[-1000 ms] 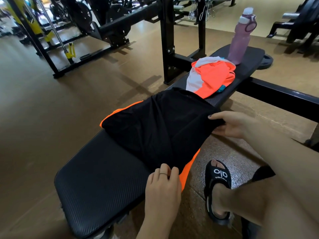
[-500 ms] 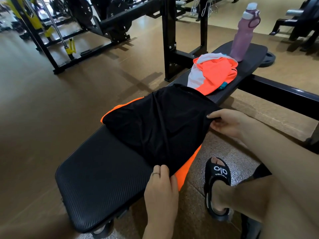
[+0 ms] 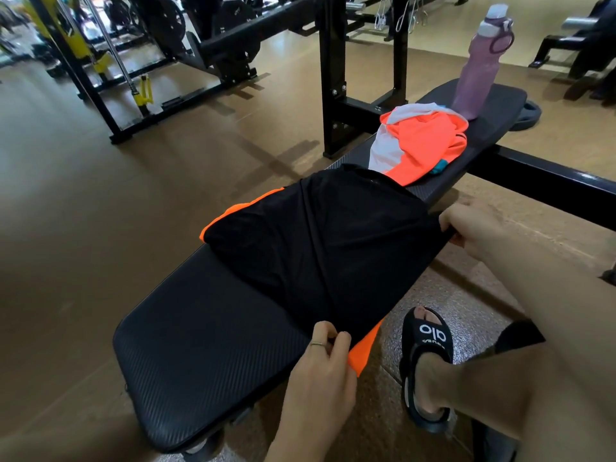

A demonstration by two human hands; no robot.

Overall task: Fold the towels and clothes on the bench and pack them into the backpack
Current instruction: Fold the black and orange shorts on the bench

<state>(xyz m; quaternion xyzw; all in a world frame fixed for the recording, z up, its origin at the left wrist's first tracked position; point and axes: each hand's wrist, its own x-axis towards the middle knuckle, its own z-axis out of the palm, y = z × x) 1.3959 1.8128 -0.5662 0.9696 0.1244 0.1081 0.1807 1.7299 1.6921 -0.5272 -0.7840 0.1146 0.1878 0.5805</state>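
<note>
A black garment point(image 3: 326, 248) with orange trim lies spread across the middle of the black padded bench point(image 3: 206, 355), draping over the near edge. My left hand point(image 3: 320, 368) pinches its near lower corner at the bench's front edge. My right hand point(image 3: 473, 228) grips its right edge, pulled taut off the bench side. Farther along the bench lies a crumpled orange and white garment point(image 3: 423, 141). No backpack is in view.
A pink water bottle point(image 3: 480, 68) stands upright at the bench's far end, just behind the orange garment. A black rack upright point(image 3: 330, 75) rises beside the bench. My sandalled foot point(image 3: 426, 361) rests on the floor right of the bench. Gym machines stand at far left.
Both hands have kept hold of the black garment and drawn it tighter toward the near bench edge. The view has shifted slightly.
</note>
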